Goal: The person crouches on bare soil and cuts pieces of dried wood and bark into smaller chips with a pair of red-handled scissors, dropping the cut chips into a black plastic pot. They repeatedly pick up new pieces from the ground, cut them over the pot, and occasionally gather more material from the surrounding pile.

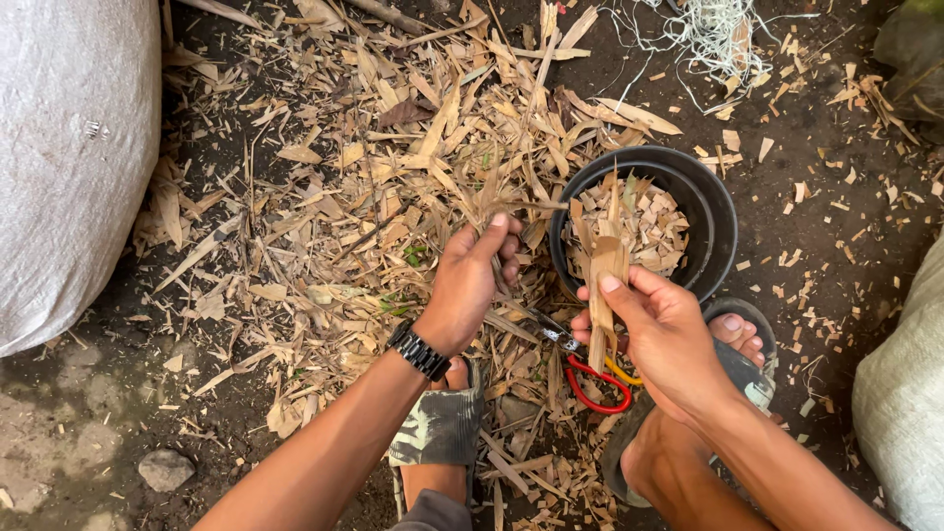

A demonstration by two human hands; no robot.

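Observation:
My left hand (470,280) reaches into a heap of dry, straw-coloured husk strips (393,187) on the dark ground and pinches a few thin strips between its fingertips. A black watch (419,350) sits on that wrist. My right hand (664,329) holds a folded bundle of dry husk (606,285) upright under the thumb, together with scissors (595,379) that have red and yellow handles. The scissor blades point left towards my left hand. Just beyond my right hand stands a black round pot (723,221) part-filled with cut husk pieces.
A large white woven sack (69,157) lies at the left, another (905,393) at the right edge. Tangled white string (713,34) lies at the top. My sandalled feet (737,339) rest below the pot. Small chips are scattered over the soil; a stone (165,469) lies lower left.

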